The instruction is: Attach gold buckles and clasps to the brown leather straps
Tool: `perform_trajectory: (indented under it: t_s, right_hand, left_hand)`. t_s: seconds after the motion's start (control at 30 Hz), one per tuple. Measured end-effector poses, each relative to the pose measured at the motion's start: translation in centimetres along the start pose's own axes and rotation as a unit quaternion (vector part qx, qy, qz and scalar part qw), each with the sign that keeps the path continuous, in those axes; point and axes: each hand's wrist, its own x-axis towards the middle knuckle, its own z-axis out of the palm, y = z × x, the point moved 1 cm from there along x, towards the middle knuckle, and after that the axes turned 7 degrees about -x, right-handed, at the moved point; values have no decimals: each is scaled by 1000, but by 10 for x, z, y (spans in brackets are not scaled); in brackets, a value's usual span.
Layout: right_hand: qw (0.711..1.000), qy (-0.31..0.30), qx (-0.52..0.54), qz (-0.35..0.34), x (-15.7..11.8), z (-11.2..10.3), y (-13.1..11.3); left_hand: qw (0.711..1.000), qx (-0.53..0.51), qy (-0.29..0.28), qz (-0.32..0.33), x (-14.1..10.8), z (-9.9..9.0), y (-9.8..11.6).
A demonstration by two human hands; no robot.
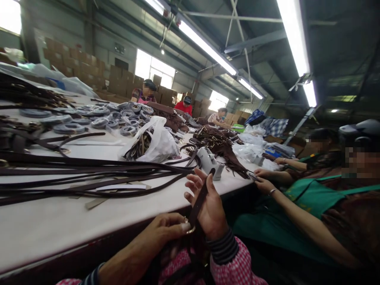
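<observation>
Head view, left hand [162, 233] pinched gold-toned buckle [191, 230], dark strap [199, 201] crossed right hand [213, 211], its fingers loosely spread, white table [44, 229] stood beyond.

Tube lights [208, 48] and windows [143, 64] glare; the right is dim.

The strap [201, 200] looks leathery and matt, its buckle [191, 230] shiny metal
</observation>
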Motion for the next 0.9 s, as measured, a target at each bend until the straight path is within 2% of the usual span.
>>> perform_trajectory:
  t_s: [0.07,0.2,0.3,0.4,0.5,0.6,0.7,0.9]
  right_hand:
    - [1000,9,7,11,0,-8,0]
    - [999,9,-43,-1,-4,-21,1]
    - [992,-19,-124,10,-6,-29,0]
    - [970,-65,-227,62,-10,-38,-2]
    - [956,-74,-272,79,-14,-46,-5]
    - [959,-49,-271,58,-16,-52,-7]
    - [962,-35,-265,49,-18,-53,-7]
    - [959,-44,-279,33,-21,-41,-5]
  left_hand:
    - [999,-39,-10,-19,4,-3,-5]
    - [997,-68,10,-30,6,-10,-11]
    - [998,-39,36,-33,4,-10,-11]
    - [998,-20,52,-36,4,-8,-8]
    - [998,-44,38,-21,5,-6,-5]
    - [997,-76,1,-5,5,-5,-4]
    - [996,-83,-23,3,4,-4,-2]
    - [997,-70,1,8,1,-4,2]
